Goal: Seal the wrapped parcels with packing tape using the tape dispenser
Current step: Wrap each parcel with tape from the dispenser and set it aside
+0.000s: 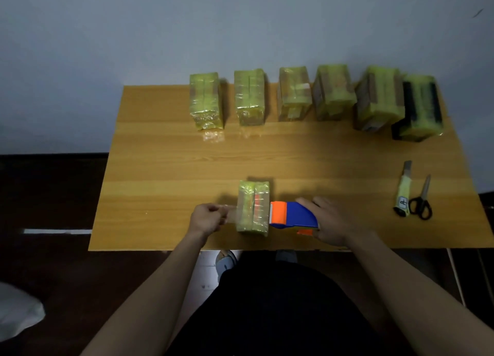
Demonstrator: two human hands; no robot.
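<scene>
A small parcel [253,206] wrapped in yellow-green film lies near the front edge of the wooden table [165,168]. My right hand [332,220] grips the blue and orange tape dispenser [292,215], whose orange head touches the parcel's right side. A strip of clear tape [232,212] runs from the dispenser across the parcel's top to my left hand [207,218], which pinches the tape's free end just left of the parcel.
Several more wrapped parcels [294,96] stand in a row along the table's back edge, against the wall. A utility knife [403,191] and black-handled scissors [421,200] lie at the table's right side. My lap is below the front edge.
</scene>
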